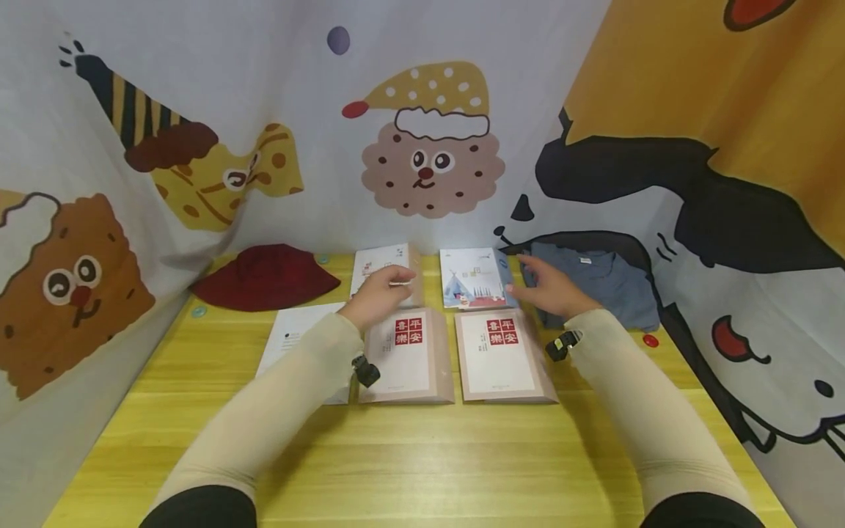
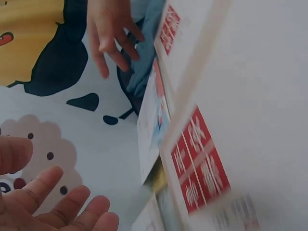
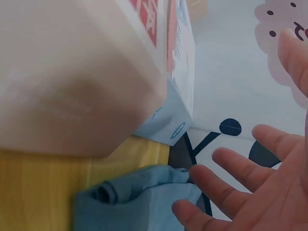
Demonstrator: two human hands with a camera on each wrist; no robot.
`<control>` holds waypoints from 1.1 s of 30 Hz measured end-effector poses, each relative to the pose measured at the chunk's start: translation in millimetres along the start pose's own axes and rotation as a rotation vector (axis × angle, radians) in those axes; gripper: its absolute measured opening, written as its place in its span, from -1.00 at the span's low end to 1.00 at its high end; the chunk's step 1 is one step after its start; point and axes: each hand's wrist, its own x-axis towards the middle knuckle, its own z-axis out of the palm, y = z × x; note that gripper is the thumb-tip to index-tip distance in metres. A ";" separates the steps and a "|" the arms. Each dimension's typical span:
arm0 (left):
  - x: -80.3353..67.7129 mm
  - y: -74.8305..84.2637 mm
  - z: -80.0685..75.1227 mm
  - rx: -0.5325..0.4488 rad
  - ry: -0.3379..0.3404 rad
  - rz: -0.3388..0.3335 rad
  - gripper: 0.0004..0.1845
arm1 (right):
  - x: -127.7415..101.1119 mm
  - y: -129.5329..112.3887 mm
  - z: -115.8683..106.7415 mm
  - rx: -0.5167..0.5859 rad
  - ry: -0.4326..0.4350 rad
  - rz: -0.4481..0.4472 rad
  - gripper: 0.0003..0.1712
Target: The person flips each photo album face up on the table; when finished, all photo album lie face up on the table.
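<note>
Layout looked mostly done: five books (image 1: 506,363) sat in two rows left of the shirt (image 1: 610,290), left hand (image 1: 378,295) and right hand (image 1: 553,287) apart, fingers loose, both empty, maybe only squaring-up remaining.

A person wears pale cream sleeves on both forearms, the left sleeve (image 1: 264,411) and the right sleeve (image 1: 650,403) each in thin, plain, softly wrinkled fabric with a narrow gathered band toward the upper end. Above them show black garment sleeves (image 1: 700,513). A small, blocky black device (image 1: 365,371) sits at the left cuff; its counterpart (image 1: 562,345) at the right, also black, carries a touch of yellow. The left hand (image 1: 379,295) and right hand (image 1: 551,287) are bare, their fingers (image 2: 72,199) creased at the joints.
</note>
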 end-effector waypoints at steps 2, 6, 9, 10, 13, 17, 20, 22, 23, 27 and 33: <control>6.8 1.5 6.5 -0.029 -0.024 -0.018 -0.50 | 4.0 -1.0 0.1 0.013 -0.021 0.014 0.09; 18.0 4.0 16.4 -0.084 -0.092 -0.077 -0.44 | 9.2 -5.3 2.0 0.032 -0.063 0.057 0.11; 26.4 6.6 23.1 -0.087 -0.126 -0.104 -0.40 | 11.9 -7.8 5.1 0.033 -0.095 0.092 0.14; 29.0 7.8 25.3 -0.079 -0.130 -0.113 -0.40 | 12.9 -7.8 6.1 0.032 -0.103 0.100 0.14; 41.3 6.3 32.2 -0.034 -0.141 -0.118 -0.39 | 16.7 -5.5 9.1 0.056 -0.139 0.104 0.12; 54.6 4.9 39.7 -0.008 -0.169 -0.121 -0.38 | 20.7 -2.5 12.1 0.067 -0.164 0.129 0.08; 61.6 6.7 43.5 -0.039 -0.202 -0.146 -0.37 | 21.8 -4.9 13.3 0.023 -0.162 0.144 0.12; 67.5 6.2 45.8 -0.063 -0.226 -0.169 -0.36 | 22.9 -7.7 14.2 0.013 -0.160 0.139 0.14; 70.2 6.2 46.9 -0.074 -0.235 -0.178 -0.35 | 23.5 -9.2 14.7 0.010 -0.162 0.133 0.14; 81.4 5.3 52.4 -0.128 -0.263 -0.190 -0.31 | 26.7 -13.7 16.6 0.034 -0.173 0.132 0.08; 94.6 -0.7 57.7 -0.090 -0.274 -0.187 -0.27 | 30.5 -15.7 18.1 0.060 -0.186 0.167 0.13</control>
